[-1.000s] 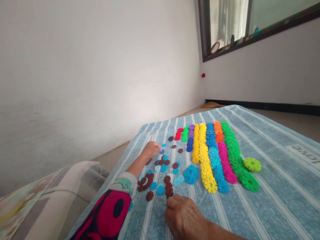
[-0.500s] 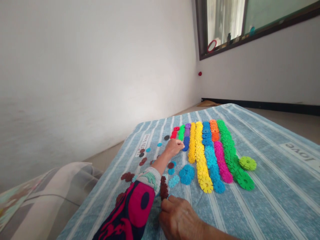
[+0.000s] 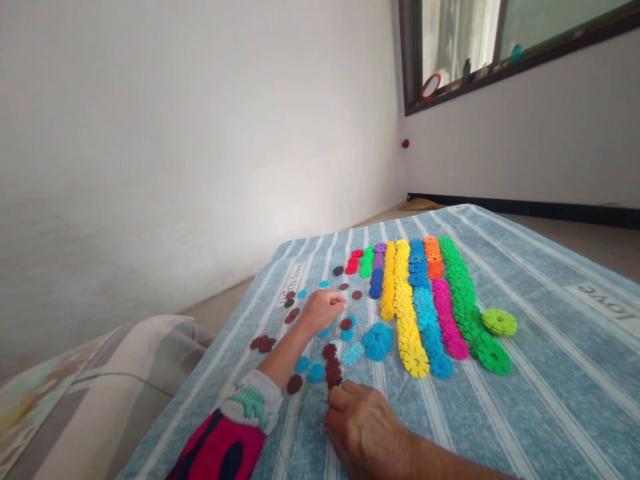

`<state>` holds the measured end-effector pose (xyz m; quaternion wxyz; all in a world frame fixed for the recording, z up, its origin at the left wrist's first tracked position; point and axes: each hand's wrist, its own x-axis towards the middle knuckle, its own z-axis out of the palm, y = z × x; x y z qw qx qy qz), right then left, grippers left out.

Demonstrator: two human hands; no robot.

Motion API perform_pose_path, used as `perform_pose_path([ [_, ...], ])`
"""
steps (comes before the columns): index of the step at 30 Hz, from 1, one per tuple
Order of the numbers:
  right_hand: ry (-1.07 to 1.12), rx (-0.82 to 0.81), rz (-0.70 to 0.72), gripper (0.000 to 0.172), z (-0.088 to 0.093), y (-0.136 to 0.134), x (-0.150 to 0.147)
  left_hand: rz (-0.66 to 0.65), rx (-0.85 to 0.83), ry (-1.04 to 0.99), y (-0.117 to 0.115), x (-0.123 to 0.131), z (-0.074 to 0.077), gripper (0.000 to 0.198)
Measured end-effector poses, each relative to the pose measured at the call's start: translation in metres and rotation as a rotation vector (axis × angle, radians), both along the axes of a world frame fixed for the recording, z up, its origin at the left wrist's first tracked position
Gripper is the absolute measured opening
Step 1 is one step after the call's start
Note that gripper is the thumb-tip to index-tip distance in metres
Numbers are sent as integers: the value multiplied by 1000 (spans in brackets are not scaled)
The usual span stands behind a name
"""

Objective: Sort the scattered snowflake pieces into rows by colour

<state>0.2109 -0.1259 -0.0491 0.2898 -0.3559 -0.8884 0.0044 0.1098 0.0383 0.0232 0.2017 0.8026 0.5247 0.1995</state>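
Note:
My left hand [image 3: 324, 311], in a pink and dark sleeve with a knitted cuff, hovers over loose discs with its fingers curled together. Whatever is between those fingertips, if anything, is hidden. At the near end of a short row of overlapping brown notched plastic discs [image 3: 332, 363], my right hand [image 3: 365, 423] is closed, its fingertips turned under and out of sight. Beside that row lie light blue discs [image 3: 353, 354] and a cluster of blue discs [image 3: 378, 341]. Loose brown discs [image 3: 263, 344] are scattered to the left.
Long overlapping rows of discs run along the bed-like striped cloth surface [image 3: 550, 373], among them a yellow row [image 3: 407, 320], a pink row [image 3: 449, 323] and a green row [image 3: 460, 287]. Lime discs [image 3: 500, 323] are stacked on the right. Grey-striped fabric [image 3: 145, 373] lies at the left.
My left hand has drawn back to the left, away from the dark blue and purple row, uncovering two small brown discs. My right hand stays by the brown row. The view has shifted slightly.

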Motion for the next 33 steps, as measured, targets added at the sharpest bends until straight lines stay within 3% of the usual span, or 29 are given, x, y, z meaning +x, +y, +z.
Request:
perform_pose_path([
  [6, 33, -58, 13, 13, 2, -6, 4, 103, 42, 24, -59, -65, -7, 25],
  [10, 76, -103, 21, 16, -3, -8, 4, 239, 178, -73, -77, -94, -16, 28],
  [14, 164, -143, 43, 20, -3, -9, 5, 404, 288, -202, -78, -111, -21, 29],
  [20, 215, -230, 74, 22, 0, -9, 8, 514, 278, -258, -74, -127, -23, 28],
  [33, 207, -275, 54, 20, -5, -11, 10, 578, 216, -247, -69, -136, -36, 28],
])
